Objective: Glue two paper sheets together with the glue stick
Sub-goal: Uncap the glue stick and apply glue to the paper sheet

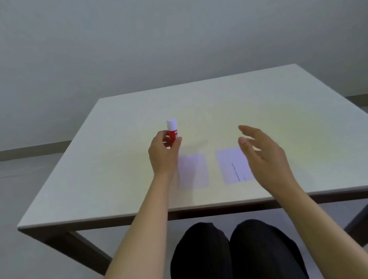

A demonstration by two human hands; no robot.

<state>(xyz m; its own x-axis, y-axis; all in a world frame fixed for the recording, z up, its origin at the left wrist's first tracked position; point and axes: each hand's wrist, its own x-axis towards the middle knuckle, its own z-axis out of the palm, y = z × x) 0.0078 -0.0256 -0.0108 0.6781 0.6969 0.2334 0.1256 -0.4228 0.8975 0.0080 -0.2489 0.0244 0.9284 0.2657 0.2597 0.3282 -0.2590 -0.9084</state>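
Task judged barely begun: the glue stick, cap on, was held upright in the left hand, beyond the left sheet. The right sheet lay apart, unglued. The right hand was spread wide, empty, over that sheet. Uncapping, gluing, pressing remained. The table was mostly bare; sheets lay nearer its front edge.

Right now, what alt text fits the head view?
The left hand holds a capped glue stick upright above a table; the right hand hovers open over one of two sheets lying apart.
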